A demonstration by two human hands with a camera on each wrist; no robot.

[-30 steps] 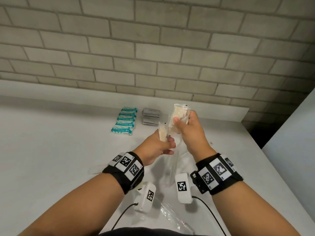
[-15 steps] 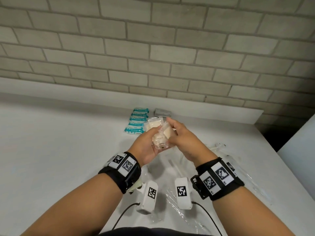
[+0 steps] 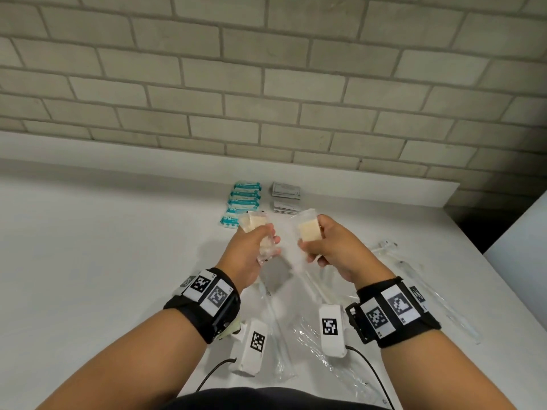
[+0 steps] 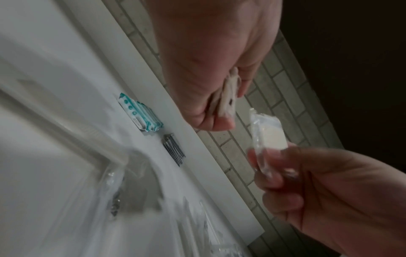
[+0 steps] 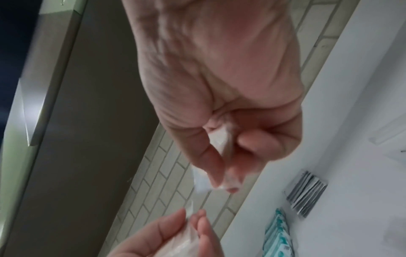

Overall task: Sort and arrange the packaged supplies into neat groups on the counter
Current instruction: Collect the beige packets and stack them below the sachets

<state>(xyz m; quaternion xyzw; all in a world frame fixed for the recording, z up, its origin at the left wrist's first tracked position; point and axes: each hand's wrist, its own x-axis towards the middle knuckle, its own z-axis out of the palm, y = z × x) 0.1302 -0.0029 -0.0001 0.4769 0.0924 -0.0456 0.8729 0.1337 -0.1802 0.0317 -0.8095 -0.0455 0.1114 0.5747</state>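
Observation:
My left hand (image 3: 260,247) grips a clear packet with a cream pad (image 3: 255,224) above the white counter (image 3: 103,261). My right hand (image 3: 319,247) grips a second clear cream-pad packet (image 3: 307,229), a short gap to the right. In the left wrist view the left hand's packet (image 4: 228,97) shows edge-on and the right hand's packet (image 4: 270,137) sits below it. The right wrist view shows the right hand (image 5: 224,156) pinching its packet (image 5: 222,140). A row of teal-and-white packets (image 3: 241,202) and a stack of grey sachets (image 3: 285,196) lie behind the hands.
Long clear-wrapped items (image 3: 438,294) lie scattered on the counter under and right of my hands. A brick wall (image 3: 266,84) backs the counter. A pale cabinet side (image 3: 524,261) stands off the counter's right edge.
The two hands, together around the packets half a second ago, have drawn apart. Each now holds its own cream-pad packet.

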